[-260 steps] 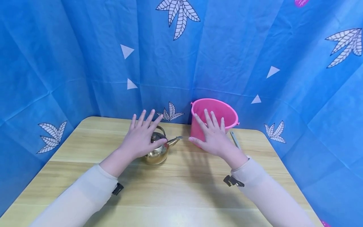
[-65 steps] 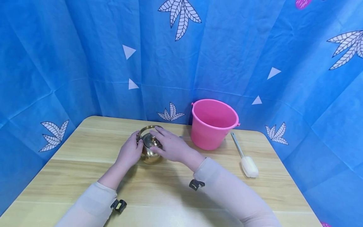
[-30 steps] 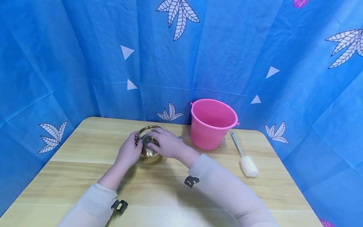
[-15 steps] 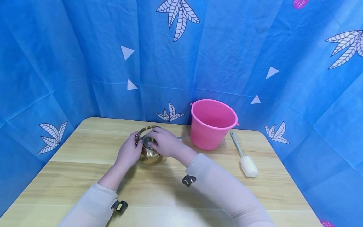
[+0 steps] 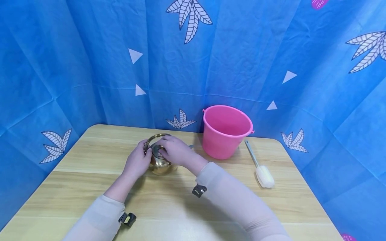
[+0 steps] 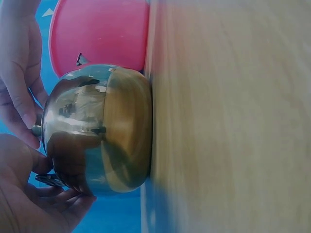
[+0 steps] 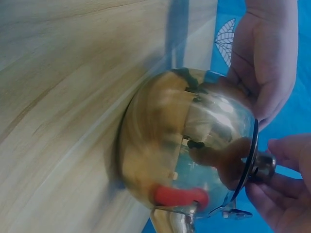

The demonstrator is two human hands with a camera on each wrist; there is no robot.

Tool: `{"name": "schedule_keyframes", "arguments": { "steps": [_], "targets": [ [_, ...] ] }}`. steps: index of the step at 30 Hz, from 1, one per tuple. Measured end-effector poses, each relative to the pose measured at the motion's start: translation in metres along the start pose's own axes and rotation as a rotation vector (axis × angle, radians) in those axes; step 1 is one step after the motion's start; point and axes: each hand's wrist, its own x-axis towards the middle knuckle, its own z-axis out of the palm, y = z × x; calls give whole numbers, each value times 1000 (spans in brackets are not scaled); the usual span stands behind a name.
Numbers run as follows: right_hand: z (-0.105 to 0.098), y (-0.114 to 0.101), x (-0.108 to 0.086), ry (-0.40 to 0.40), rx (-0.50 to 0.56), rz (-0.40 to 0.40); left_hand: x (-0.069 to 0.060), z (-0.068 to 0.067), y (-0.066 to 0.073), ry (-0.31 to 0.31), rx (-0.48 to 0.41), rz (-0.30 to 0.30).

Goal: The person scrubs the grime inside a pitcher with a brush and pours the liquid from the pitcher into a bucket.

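Note:
A brass kettle (image 5: 161,166) stands upright on the table, left of the pink bucket. My left hand (image 5: 137,162) holds its left side at the foot of the arched handle (image 5: 155,136), thumb near the lid and fingers against the body. My right hand (image 5: 178,151) reaches over from the right and pinches the knob (image 7: 265,166) of the lid (image 5: 156,152) between thumb and fingers. The lid sits at the kettle's top; whether it is lifted at all I cannot tell. The right hand mostly hides the spout (image 7: 172,222) in the head view.
The pink bucket (image 5: 218,144) stands upright at the back of the wooden table (image 5: 169,214), right of the kettle. A white-headed brush (image 5: 264,176) with a grey-blue handle lies farther right. A blue curtain (image 5: 178,67) hangs behind the table.
Earliest, both hands hovered with fingers spread; since then they have come to the kettle. Over the last second the right wrist shifts slightly left. The kettle, bucket and brush appear unmoved.

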Motion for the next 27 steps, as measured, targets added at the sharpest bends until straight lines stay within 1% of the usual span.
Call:
{"name": "schedule_keyframes", "arguments": {
  "steps": [12,27],
  "targets": [
    [2,-4,4,-3,-6,35,0,0,2,12,8,10],
    [0,-7,5,-6,-26,36,-1,0,2,17,8,8]
  ]
}}
